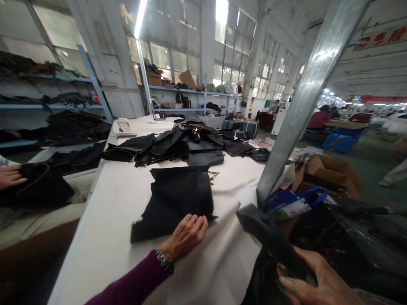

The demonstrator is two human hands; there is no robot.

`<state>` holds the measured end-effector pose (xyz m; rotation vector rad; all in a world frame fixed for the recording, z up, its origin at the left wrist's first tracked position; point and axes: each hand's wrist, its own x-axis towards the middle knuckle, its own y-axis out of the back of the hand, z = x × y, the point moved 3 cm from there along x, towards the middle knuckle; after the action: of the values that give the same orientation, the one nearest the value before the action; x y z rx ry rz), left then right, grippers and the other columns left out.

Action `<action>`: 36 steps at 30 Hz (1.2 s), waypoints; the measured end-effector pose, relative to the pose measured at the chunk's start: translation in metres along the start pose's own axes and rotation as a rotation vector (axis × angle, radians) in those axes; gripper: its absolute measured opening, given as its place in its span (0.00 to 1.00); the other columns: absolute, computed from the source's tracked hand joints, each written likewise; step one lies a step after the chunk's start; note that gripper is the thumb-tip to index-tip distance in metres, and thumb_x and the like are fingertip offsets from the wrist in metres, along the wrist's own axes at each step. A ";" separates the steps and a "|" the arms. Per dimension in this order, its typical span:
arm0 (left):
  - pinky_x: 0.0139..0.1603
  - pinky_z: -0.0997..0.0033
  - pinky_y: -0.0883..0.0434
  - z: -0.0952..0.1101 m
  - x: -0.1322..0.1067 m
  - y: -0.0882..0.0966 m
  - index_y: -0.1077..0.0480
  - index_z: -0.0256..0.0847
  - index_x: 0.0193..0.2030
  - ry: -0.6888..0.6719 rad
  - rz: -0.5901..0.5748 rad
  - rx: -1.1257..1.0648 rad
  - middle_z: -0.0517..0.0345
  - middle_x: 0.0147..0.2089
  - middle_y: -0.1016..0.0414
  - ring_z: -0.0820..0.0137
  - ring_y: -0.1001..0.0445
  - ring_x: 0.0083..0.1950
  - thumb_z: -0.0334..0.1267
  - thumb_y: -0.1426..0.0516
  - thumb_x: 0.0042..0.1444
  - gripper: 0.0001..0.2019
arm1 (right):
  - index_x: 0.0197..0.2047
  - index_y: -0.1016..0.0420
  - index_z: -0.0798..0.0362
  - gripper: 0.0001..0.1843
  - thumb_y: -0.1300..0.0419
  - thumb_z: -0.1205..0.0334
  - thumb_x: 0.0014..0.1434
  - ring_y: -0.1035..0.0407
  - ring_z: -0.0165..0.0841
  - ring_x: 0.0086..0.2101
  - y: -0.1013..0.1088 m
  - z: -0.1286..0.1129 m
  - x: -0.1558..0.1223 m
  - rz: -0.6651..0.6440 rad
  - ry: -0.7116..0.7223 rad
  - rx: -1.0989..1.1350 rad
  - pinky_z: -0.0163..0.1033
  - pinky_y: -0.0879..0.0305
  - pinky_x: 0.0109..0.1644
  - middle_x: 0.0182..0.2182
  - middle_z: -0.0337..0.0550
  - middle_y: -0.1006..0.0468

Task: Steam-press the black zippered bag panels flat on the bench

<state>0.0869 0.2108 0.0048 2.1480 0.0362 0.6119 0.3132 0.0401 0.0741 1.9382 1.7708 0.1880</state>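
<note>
On the white-covered table lies a flat black fabric piece [178,195] with ragged edges and a gold-coloured zip end at its upper right corner. My left hand [187,235] is at its lower right edge, fingers curled down onto the fabric. At the lower right, my right hand [318,275] is wrapped around the grip of a black handheld tool [267,231] with a blunt, angular head. What the tool is, I cannot tell. More dark material hangs below the tool, partly cut off by the frame.
A heap of black zippered pieces [171,142] covers the table's far part. A metal post [302,110] rises at the table's right edge, beside a blue-and-white bag [288,205] and a cardboard box [330,171]. At left, another person's hand [11,176] touches black fabric.
</note>
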 end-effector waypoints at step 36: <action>0.54 0.60 0.29 0.042 -0.091 -0.007 0.31 0.30 0.54 0.666 0.267 -0.358 0.44 0.51 0.24 0.58 0.27 0.54 0.24 0.47 0.58 0.17 | 0.25 0.32 0.53 0.18 0.40 0.47 0.55 0.36 0.32 0.20 -0.053 -0.040 0.071 -0.106 -0.012 -0.153 0.35 0.39 0.24 0.18 0.38 0.30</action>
<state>0.0265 0.1615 -0.0590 1.5396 0.0009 1.3597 0.2590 0.1206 0.0691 1.7310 1.7910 0.2670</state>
